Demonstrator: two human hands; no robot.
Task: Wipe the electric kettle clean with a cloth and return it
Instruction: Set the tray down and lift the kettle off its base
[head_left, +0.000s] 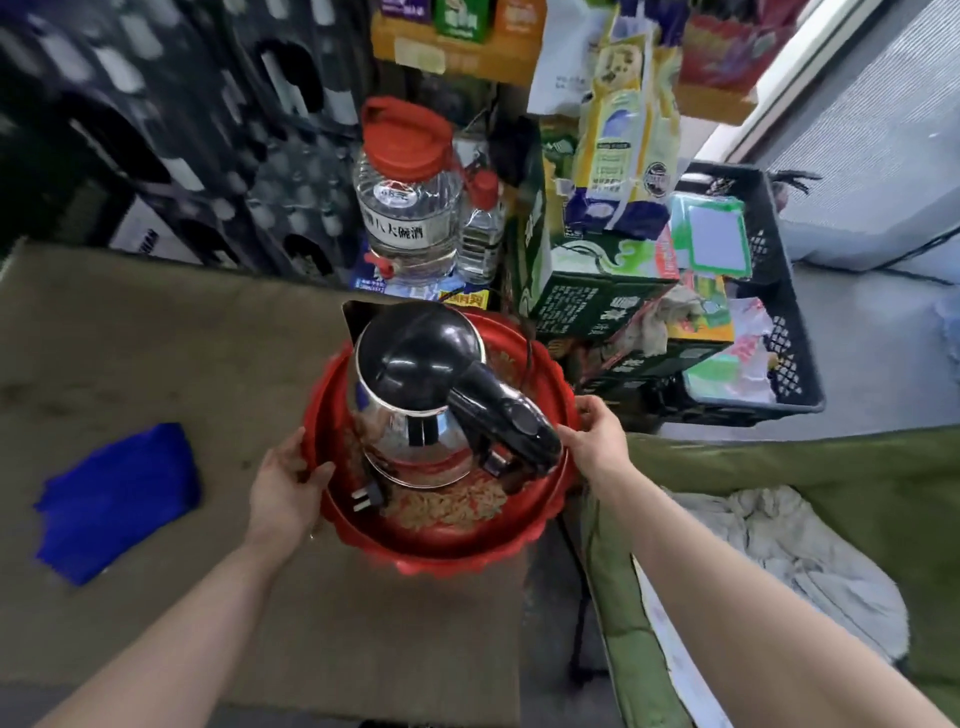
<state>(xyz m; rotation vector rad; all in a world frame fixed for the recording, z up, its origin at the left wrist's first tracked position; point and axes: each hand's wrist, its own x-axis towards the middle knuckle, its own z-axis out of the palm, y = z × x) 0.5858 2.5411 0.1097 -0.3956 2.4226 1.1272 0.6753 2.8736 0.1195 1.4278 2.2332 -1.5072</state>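
Observation:
A steel electric kettle (410, 431) with a black lid and black handle stands upright in a round red tray (447, 551). Its power plug (366, 500) lies in the tray beside the kettle's base. My left hand (285, 488) grips the tray's left rim. At the right rim, my right hand (597, 431) holds the tray just past the kettle's handle. A blue cloth (119, 499) lies flat on the brown table surface, well to the left of the tray, touched by neither hand.
A clear jar with a red lid (408, 192) and a smaller bottle (483, 228) stand behind the tray. Green boxes (587, 280) and a black crate (779, 322) of packets crowd the right. Dark crates (156, 119) line the back left. A green fabric chair (779, 545) sits at lower right.

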